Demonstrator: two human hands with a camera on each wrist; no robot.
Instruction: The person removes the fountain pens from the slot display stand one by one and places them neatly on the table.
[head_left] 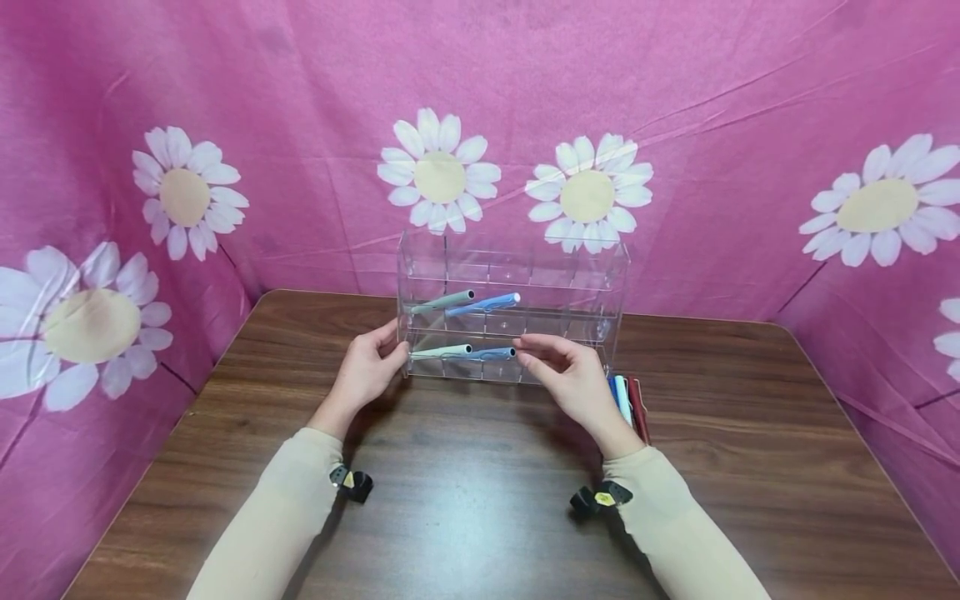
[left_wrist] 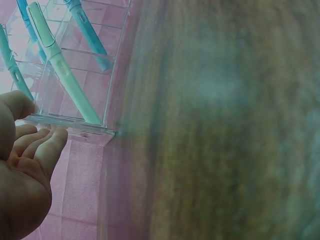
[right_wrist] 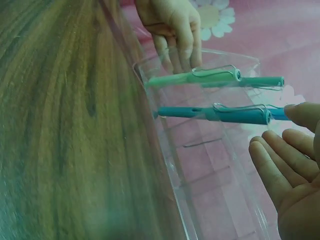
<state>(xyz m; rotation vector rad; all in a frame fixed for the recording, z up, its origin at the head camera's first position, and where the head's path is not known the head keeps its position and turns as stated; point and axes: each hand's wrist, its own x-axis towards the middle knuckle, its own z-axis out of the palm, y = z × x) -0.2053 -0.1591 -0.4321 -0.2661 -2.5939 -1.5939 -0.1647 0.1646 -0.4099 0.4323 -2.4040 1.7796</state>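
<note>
A clear acrylic display rack (head_left: 564, 285) with tiers and small compartments stands towards the table's back edge. My left hand (head_left: 369, 367) grips its left side wall, thumb on one face and fingers on the other in the left wrist view. On the lower tier a pale green pen (right_wrist: 195, 76) and a blue pen (right_wrist: 235, 115) lie with their clipped caps to the right. Above them are a grey-green pen (head_left: 442, 302) and a lighter blue pen (head_left: 483, 305). Beside the lower blue pen's cap, my right hand (head_left: 573, 379) has its thumb and fingers spread, holding nothing.
Right of the rack, partly behind my right wrist, several pens lie together, among them a pale mint pen (head_left: 622, 398) and a dark red pen (head_left: 637, 408). A pink cloth (head_left: 322, 192) with white flowers hangs behind the wooden table (head_left: 450, 517).
</note>
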